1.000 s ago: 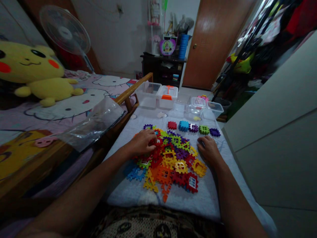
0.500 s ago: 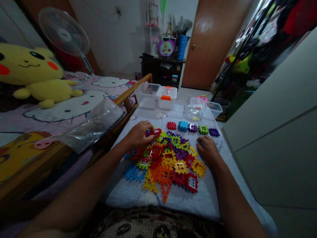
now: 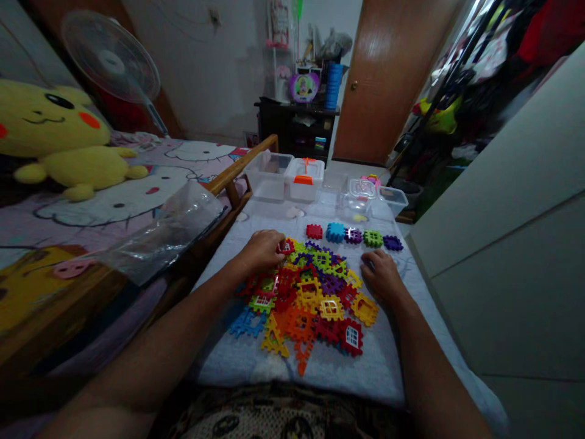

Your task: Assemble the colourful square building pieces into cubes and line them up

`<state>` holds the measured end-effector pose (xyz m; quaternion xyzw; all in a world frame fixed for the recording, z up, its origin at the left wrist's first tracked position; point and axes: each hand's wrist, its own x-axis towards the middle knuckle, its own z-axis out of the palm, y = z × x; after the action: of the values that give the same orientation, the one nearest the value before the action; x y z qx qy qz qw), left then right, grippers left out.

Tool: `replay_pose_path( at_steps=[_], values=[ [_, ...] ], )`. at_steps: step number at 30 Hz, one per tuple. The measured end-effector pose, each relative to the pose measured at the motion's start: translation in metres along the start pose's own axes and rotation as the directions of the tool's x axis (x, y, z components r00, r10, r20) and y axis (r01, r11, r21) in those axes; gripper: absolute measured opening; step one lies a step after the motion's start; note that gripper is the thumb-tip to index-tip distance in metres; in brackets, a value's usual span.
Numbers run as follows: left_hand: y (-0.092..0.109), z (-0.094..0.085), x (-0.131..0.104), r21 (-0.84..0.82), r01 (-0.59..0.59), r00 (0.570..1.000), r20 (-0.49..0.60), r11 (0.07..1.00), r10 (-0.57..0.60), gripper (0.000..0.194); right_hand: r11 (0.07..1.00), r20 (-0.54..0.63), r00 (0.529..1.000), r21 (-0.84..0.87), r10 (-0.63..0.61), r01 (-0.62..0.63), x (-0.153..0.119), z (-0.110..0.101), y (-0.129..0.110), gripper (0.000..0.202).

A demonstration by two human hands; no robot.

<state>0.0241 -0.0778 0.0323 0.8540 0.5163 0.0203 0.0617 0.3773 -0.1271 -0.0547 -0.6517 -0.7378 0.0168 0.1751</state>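
Note:
A heap of colourful notched plastic pieces (image 3: 301,292) lies on the cloth-covered table. My left hand (image 3: 264,251) is at the heap's upper left edge, its fingers closed on a red window piece (image 3: 286,246). On the right, beside the heap, my right hand (image 3: 380,272) rests on the cloth with its fingers curled; whether anything is under them is hidden. Beyond the heap is a row: a red piece (image 3: 314,231), a blue stack (image 3: 335,232), a purple stack (image 3: 353,235), a green stack (image 3: 373,238) and a dark purple piece (image 3: 393,243).
Clear plastic boxes (image 3: 269,177) stand along the far side of the table, one with a lid and orange clips (image 3: 303,180). Left of the table are a wooden bed rail (image 3: 223,180) and a clear plastic bag (image 3: 169,228). A white cabinet (image 3: 512,244) borders the right.
My left hand has turned slightly over the heap's edge, and the red window piece now shows at its fingertips. My right hand stays beside the heap. The view has shifted slightly.

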Motion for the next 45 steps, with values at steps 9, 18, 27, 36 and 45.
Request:
replay_pose_path(
  at_steps=[9, 18, 27, 36, 45],
  values=[
    [-0.001, 0.001, 0.012, -0.061, 0.042, 0.997, 0.073, 0.997, -0.037, 0.048, 1.0, -0.003, 1.0, 0.002, 0.017, -0.017, -0.001, -0.001, -0.001, 0.023],
    [-0.01, -0.006, 0.014, -0.166, 0.096, 0.99, 0.12, 0.981, -0.077, 0.064, 1.0, 0.021, 0.999, -0.002, 0.028, -0.028, 0.0, -0.001, -0.002, 0.022],
    [-0.009, -0.001, 0.021, -0.109, 0.035, 0.985, 0.172, 0.993, -0.015, 0.068, 1.0, 0.014, 1.0, -0.008, 0.022, -0.021, 0.0, -0.002, -0.002, 0.021],
    [-0.008, 0.002, 0.022, -0.053, 0.004, 0.99, 0.143, 0.999, 0.003, 0.067, 1.0, 0.017, 1.0, -0.005, 0.018, -0.018, 0.0, -0.004, -0.004, 0.021],
    [-0.003, -0.006, 0.046, -0.101, -0.069, 0.997, -0.03, 0.993, 0.066, 0.066, 0.999, 0.016, 0.999, 0.003, 0.038, -0.038, -0.001, -0.005, -0.007, 0.02]
  ],
)
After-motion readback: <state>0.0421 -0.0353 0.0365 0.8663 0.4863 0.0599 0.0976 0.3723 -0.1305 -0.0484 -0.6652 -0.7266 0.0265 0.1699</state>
